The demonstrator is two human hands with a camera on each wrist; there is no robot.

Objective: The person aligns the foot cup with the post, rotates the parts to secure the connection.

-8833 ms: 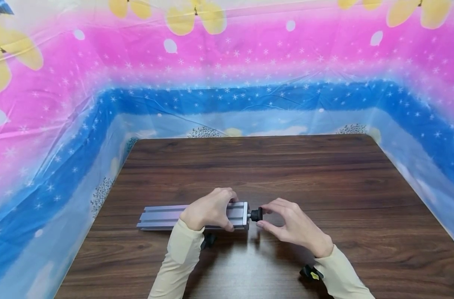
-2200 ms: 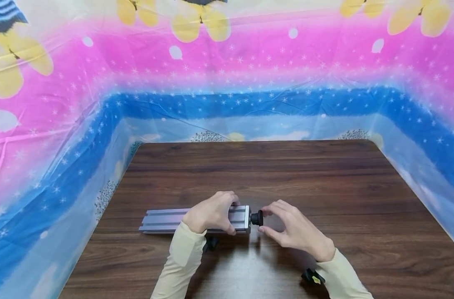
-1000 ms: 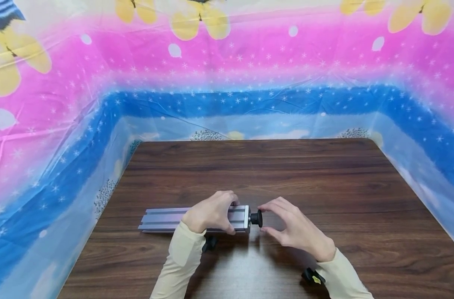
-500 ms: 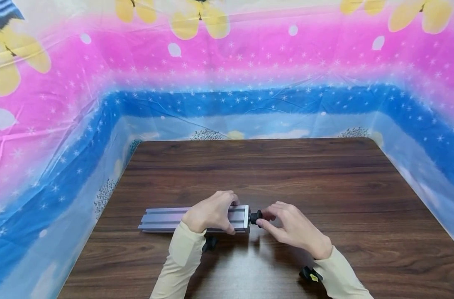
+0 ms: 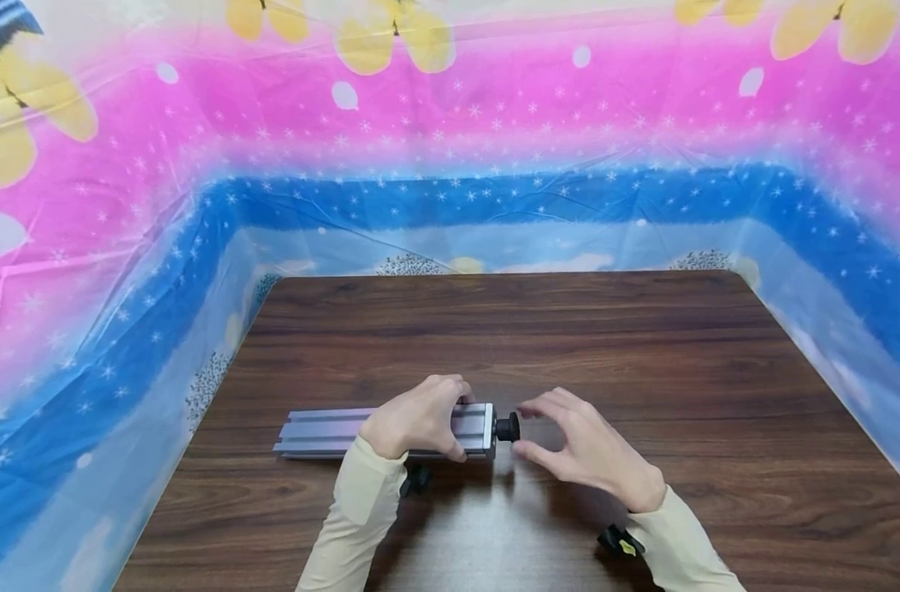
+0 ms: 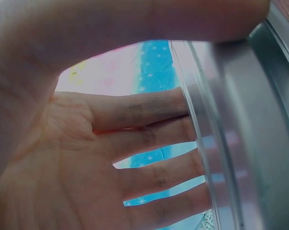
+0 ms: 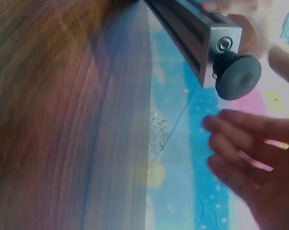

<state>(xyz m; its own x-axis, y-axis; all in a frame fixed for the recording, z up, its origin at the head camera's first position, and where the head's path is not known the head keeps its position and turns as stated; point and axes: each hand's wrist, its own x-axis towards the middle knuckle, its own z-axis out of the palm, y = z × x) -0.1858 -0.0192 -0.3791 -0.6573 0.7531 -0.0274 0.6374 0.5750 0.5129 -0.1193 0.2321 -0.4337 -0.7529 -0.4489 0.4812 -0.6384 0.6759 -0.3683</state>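
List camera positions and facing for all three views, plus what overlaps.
Head: worn on the head, looks forward and down at the table; both hands and sleeves show, left hand gripping the aluminium rail, right hand open beside the black knob.
Left wrist: looks along the palm at the rail; palm and fingers show.
Right wrist: looks at the rail's end and knob; fingers apart from the knob.
Shared: the head and right wrist views both show rail end and knob.

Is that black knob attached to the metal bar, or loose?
Attached: the black knob sticks out from the metal bar's end face, with nothing gripping it.
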